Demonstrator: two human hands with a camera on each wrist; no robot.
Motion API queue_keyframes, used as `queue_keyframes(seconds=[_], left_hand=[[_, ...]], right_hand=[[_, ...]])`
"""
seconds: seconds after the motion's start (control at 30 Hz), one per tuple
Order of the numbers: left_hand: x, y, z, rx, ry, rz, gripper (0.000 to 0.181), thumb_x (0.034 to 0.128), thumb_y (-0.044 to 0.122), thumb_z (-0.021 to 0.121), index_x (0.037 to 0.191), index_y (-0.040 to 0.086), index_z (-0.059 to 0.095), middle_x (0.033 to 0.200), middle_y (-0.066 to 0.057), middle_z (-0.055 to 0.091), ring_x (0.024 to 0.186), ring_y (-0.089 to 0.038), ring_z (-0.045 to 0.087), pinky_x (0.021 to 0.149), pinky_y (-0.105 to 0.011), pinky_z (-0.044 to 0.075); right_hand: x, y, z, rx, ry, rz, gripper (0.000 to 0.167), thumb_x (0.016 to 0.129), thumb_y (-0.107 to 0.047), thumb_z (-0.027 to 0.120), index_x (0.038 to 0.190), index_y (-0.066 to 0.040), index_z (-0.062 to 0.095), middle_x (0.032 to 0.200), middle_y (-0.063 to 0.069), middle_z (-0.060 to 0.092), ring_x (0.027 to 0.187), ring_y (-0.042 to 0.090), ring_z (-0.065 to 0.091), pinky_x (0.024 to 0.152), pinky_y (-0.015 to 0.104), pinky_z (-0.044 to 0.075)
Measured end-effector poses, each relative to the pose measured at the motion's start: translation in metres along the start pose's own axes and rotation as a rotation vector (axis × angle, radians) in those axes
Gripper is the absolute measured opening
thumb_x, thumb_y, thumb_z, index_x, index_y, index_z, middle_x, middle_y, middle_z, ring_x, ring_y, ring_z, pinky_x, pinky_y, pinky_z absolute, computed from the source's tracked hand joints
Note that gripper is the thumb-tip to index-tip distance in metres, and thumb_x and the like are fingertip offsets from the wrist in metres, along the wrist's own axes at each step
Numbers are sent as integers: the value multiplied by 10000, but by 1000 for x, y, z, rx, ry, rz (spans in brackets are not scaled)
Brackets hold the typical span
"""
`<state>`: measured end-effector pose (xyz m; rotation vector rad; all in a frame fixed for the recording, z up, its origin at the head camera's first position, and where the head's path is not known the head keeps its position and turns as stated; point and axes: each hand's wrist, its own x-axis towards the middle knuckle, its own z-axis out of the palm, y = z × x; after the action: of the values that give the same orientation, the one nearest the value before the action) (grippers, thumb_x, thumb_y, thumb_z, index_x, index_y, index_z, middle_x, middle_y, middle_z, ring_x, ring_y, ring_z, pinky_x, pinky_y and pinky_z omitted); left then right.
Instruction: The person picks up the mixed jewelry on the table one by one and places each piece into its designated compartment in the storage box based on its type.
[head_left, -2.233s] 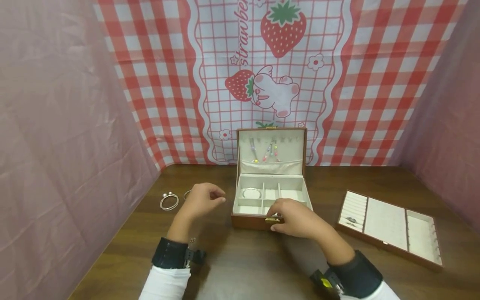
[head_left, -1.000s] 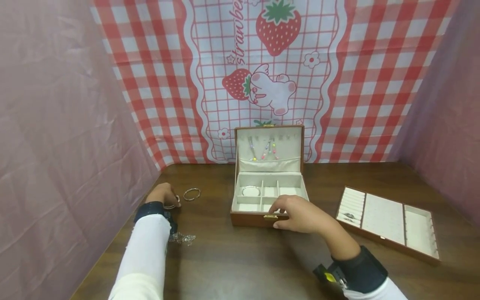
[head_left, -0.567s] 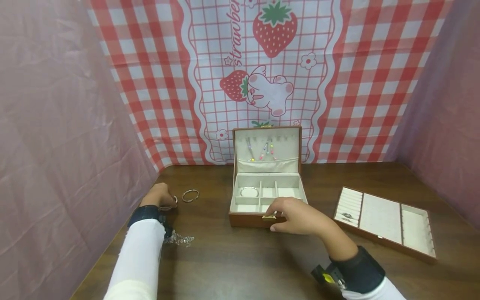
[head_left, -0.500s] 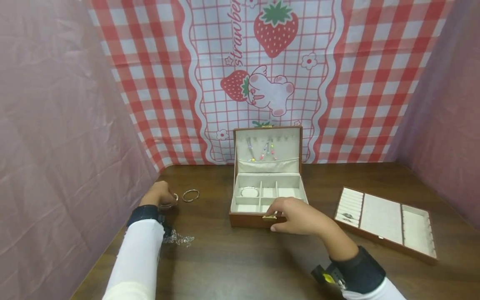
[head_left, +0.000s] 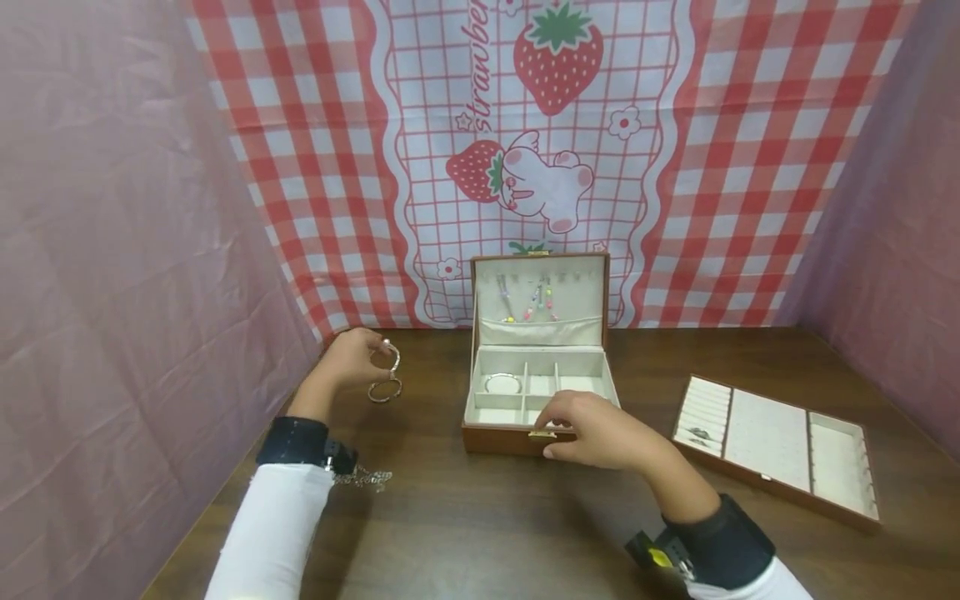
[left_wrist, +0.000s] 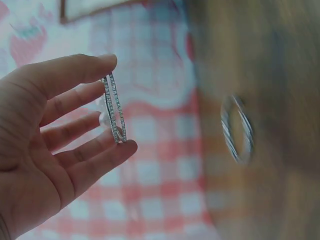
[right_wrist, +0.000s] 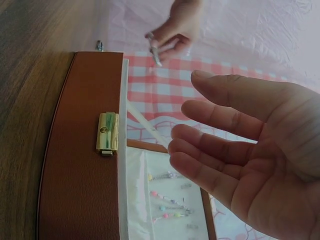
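Observation:
My left hand (head_left: 351, 362) is raised above the left part of the table. Between thumb and fingertips it pinches a sparkling double-row bangle (left_wrist: 114, 107); a white pearl shows at its top in the head view. Just beyond lies a second, twisted silver bangle (head_left: 385, 400) on the table. My right hand (head_left: 592, 429), fingers relaxed and holding nothing, hovers at the front edge of an open brown jewelry box (head_left: 498, 442), beside its gold clasp (right_wrist: 107, 132). One silver bangle (head_left: 502, 377) lies in the box's back left compartment.
Beaded strands (head_left: 534, 302) hang inside the upright lid. A brown-edged jewelry tray (head_left: 768, 437) with a few rings in its slots lies at the right. Silver chains (head_left: 367, 477) lie near my left wrist. A checkered cloth (head_left: 322, 167) hangs behind the table.
My left hand moved from the box side to the pearl bangle at the far left, took hold of it and lifted it up and rightward. The right hand stayed by the clasp.

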<state>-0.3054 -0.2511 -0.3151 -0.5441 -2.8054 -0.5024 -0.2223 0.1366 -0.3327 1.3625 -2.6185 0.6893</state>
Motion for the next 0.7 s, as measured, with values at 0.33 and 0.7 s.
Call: queue_keyframes(seconds=[0.33,0.7], left_hand=[[9,80,20,-116,135,156,318,683,168,869,939,29,742,1264,-165,613,1178,-327,565,990,-425,454],[9,153,48,-223,210,283,349,692,170,877,991,54,738,1289,-145,609,1202,-300,559,988,-405,464]], right_hand=[[-1,5,-1,-84,113,27,193,762,-117,802,917,-50,710,886,10,663,833,187,617,749,361,508],[3,6,-5,102,311,337,254,865,-103,716,1073,30,659,989,137,687,853,267,674,750,410,561]])
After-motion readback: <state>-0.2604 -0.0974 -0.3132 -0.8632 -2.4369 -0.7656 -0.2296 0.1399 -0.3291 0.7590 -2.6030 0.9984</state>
